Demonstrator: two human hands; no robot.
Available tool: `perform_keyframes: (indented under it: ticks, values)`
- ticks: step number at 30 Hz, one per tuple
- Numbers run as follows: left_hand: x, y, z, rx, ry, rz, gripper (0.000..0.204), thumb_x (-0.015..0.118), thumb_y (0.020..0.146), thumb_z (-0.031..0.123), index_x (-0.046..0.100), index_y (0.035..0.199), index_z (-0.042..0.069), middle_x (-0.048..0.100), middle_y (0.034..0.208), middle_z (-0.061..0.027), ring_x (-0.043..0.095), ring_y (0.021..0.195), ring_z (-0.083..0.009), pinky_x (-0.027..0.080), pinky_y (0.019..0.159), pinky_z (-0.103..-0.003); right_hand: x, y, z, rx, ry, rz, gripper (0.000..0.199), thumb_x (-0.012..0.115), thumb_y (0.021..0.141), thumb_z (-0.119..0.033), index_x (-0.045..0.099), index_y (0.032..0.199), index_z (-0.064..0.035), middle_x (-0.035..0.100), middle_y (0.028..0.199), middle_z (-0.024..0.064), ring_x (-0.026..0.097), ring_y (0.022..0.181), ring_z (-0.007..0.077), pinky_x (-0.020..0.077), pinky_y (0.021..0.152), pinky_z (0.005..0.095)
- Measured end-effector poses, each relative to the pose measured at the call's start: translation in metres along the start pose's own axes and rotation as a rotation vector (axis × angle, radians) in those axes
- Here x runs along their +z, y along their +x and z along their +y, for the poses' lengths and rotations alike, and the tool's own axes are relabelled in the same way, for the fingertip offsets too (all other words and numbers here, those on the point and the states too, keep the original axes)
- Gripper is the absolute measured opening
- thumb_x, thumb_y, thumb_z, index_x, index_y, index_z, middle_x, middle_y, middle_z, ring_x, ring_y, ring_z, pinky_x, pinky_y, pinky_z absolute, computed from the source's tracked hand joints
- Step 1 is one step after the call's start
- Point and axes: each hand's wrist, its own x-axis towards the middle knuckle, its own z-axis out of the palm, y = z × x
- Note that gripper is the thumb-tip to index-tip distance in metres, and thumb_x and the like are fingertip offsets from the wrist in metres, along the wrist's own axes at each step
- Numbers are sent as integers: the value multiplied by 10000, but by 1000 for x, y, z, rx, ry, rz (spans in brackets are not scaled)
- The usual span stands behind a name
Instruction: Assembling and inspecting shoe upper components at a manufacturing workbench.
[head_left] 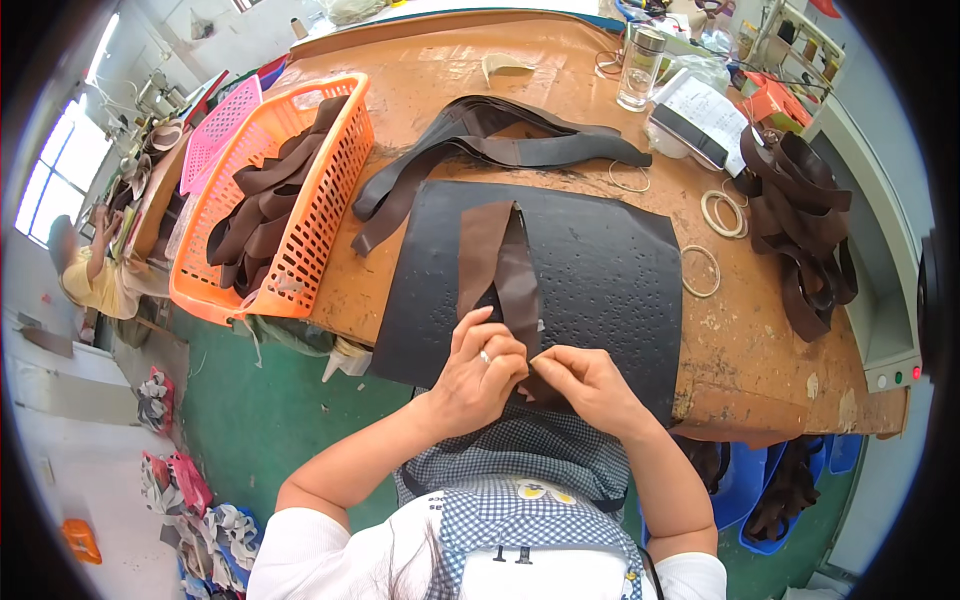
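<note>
A long brown leather-like strip [482,245], folded over at its far end, lies on the black mat [610,270] in front of me. My left hand [475,372], with a ring on one finger, is closed on the near part of the strip. Close beside it, my right hand [590,385] pinches the same strip between thumb and forefinger. The fingertips of both hands almost meet at the mat's near edge. What exactly lies between them is partly hidden by the fingers.
An orange basket [355,130] of brown strips stands left. Dark strips [480,140] lie beyond the mat. Tape rings [700,271], a glass bottle [640,70], a phone [690,135] and heaped strips [800,220] are right. Blue bins [740,480] sit below; another person [95,270] is far left.
</note>
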Motion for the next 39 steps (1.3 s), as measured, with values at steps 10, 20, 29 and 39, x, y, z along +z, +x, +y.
perform_keyframes:
  ticks: [10, 20, 29, 39]
  values:
    - [-12, 15, 1, -150, -193, -51, 272, 714, 745, -62, 545, 933, 37, 591, 945, -94, 565, 1037, -308, 349, 1093, -531, 8, -5, -4, -228, -243, 128, 102, 675, 909, -46, 703, 947, 45, 725, 780, 77, 698, 723, 110, 538, 625, 241]
    - [-22, 0, 5, -854, -617, 139, 538, 730, 879, 65, 416, 1312, 1, 495, 1290, -114, 518, 1204, -222, 451, 1022, -369, 8, -15, 5, -236, 19, 226, 229, 505, 1038, -129, 651, 1000, 43, 705, 838, 88, 642, 734, 112, 530, 708, 250]
    - [-8, 11, 16, -1091, -1420, 139, 213, 673, 960, 149, 641, 1115, 7, 703, 1035, -74, 672, 928, -136, 545, 843, -287, 19, -14, -6, -433, -480, 284, 88, 696, 912, -60, 682, 932, 25, 688, 762, 72, 638, 605, 107, 506, 549, 231]
    - [-2, 10, 17, -1075, -1421, 147, 210, 681, 958, 173, 670, 1092, 12, 718, 975, -60, 676, 883, -130, 540, 849, -309, 16, -17, 12, -270, -188, 299, 300, 512, 1042, -135, 642, 848, 53, 660, 636, 64, 608, 515, 87, 485, 455, 227]
